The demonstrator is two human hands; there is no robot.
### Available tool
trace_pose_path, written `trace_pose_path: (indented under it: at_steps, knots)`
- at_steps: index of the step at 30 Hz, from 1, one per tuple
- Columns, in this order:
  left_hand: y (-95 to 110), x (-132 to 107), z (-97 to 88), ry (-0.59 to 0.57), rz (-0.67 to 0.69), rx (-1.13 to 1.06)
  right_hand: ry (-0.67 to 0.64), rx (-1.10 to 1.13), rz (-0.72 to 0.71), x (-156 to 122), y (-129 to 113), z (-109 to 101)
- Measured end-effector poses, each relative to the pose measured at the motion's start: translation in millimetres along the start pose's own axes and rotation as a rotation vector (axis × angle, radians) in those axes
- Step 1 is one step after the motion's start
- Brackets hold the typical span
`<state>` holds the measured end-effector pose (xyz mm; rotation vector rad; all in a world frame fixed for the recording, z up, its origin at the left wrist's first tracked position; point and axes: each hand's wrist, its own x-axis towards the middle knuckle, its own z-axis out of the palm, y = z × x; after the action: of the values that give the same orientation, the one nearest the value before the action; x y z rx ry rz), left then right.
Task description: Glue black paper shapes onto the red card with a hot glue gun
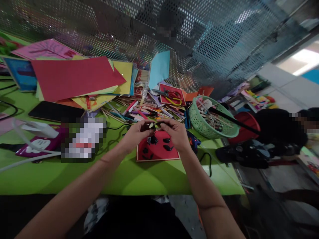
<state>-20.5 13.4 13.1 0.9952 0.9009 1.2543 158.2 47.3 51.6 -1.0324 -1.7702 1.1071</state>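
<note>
My left hand (137,133) is closed in a pinch on a small dark piece with a pale yellowish face (152,125). Facing it, my right hand (176,132) is closed too, thumb and fingers together by a thin dark bit that I cannot make out. Both hands hover over the far part of a red board (158,154) with a pale edge. Several glossy black pieces (168,147) lie on the board, some of them leaf-shaped. Just right of my right hand, a dark blue tool with a cord (194,141) is partly hidden.
Behind the board lie loose sticks and pens (152,108) and red and yellow scissors (171,96). A green basket (211,122) stands at right, coloured paper (77,78) and a black phone (56,112) at left. A white cable (32,161) crosses the green tabletop (109,179).
</note>
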Motion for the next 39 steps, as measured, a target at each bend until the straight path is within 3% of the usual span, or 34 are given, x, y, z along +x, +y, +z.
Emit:
trace_pose_path:
  at_steps: [3,6,11,18,24,27,30,32,36,39]
  knots:
    - [3,4,-12.3,0.038,0.099,0.232,-0.007,0.131,0.097,1,6,-5]
    - [12,5,-26.6,0.131,0.218,0.689,-0.013,0.165,0.125,-1,10,-12]
    - [26,1,-37.6,0.185,0.146,1.260,-0.008,0.243,0.203,-6,15,-21]
    - [19,5,-49.0,0.248,0.096,1.443,0.031,0.323,0.233,-6,16,-19]
    - [13,6,-54.5,0.167,0.125,1.498,-0.015,0.322,0.237,-6,19,-16]
    - [17,4,-48.4,0.244,0.201,1.489,0.015,0.342,0.239,-6,19,-12]
    - [22,1,-36.1,0.320,0.315,1.286,0.049,0.393,0.250,-7,18,-6]
    - [23,0,-26.1,0.238,0.323,1.017,0.055,0.423,0.245,-8,16,-3]
    - [17,-2,-9.7,-0.001,0.143,0.537,0.046,0.455,0.219,-10,14,2]
    - [11,-3,-3.9,-0.045,0.042,0.348,0.027,0.449,0.202,-11,12,2]
